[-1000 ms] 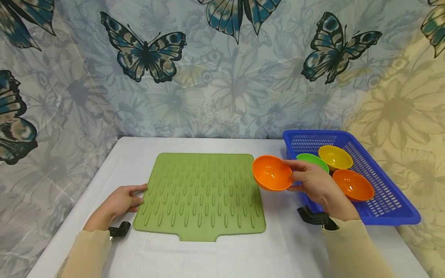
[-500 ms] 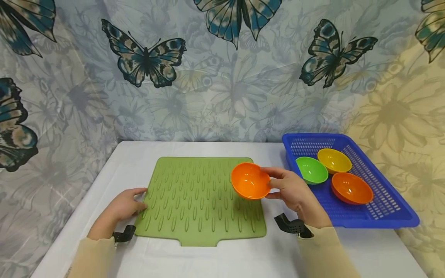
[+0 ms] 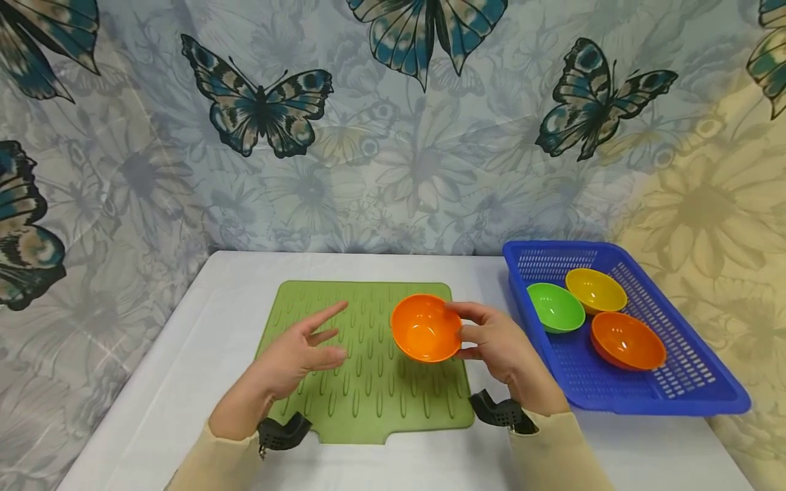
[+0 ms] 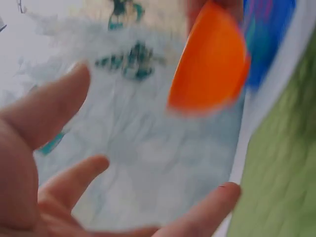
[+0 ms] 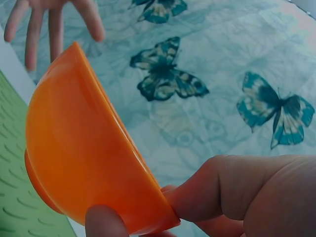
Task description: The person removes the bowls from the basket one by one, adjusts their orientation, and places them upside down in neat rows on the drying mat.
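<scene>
An orange bowl (image 3: pixel 425 329) is held above the green mat (image 3: pixel 368 395), tilted toward the head camera. My right hand (image 3: pixel 500 344) pinches its right rim, as the right wrist view also shows with the bowl (image 5: pixel 84 138) between thumb and fingers. To the left, my left hand (image 3: pixel 295 354) is over the mat with fingers spread and extended toward the bowl, touching nothing. In the left wrist view a gap separates its fingers (image 4: pixel 212 207) from the bowl (image 4: pixel 212 64).
At the right stands a blue perforated basket (image 3: pixel 694 402) with a green bowl (image 3: pixel 556 308), a yellow bowl (image 3: pixel 595 291) and another orange bowl (image 3: pixel 628 341) in it. A white cloth (image 3: pixel 172 382) covers the table. Butterfly-patterned fabric (image 3: pixel 424 170) hangs behind.
My right hand has carried the orange bowl leftward from beside the basket to over the mat. My left hand has left the mat's left edge and come right, toward the bowl.
</scene>
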`<state>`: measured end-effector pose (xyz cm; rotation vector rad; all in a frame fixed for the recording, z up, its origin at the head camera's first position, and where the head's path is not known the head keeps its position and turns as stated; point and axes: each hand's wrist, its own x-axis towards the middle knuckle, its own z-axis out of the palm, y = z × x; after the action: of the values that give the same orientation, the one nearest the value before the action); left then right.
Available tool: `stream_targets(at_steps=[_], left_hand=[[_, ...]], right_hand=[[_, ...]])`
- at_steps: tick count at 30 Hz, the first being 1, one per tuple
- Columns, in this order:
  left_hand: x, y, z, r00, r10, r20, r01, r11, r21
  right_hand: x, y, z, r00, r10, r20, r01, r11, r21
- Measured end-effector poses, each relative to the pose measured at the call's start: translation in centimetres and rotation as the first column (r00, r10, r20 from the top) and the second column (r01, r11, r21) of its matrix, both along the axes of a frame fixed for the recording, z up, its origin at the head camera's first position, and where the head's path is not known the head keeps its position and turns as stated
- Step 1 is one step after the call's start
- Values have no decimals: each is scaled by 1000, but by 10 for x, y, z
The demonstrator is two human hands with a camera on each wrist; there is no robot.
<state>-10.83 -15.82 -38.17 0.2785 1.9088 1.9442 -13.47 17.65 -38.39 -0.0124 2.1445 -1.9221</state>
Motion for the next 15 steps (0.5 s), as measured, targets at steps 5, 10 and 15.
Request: stream_targets(at_steps=[5,10,15], left_hand=[[-2,35,-5,991,-45,125,4,949,315],[-4,52,-11,986,-50,157,-15,921,390],[-6,58,-14,978,-116,174,30,901,434]], right_hand=[[9,-10,3,1000,0,-16,0,1000,-17],[14,-16,6,1000,-7,-21,7,999,-32],[16,-17,8,1000,5,-20,-6,999,-42]])
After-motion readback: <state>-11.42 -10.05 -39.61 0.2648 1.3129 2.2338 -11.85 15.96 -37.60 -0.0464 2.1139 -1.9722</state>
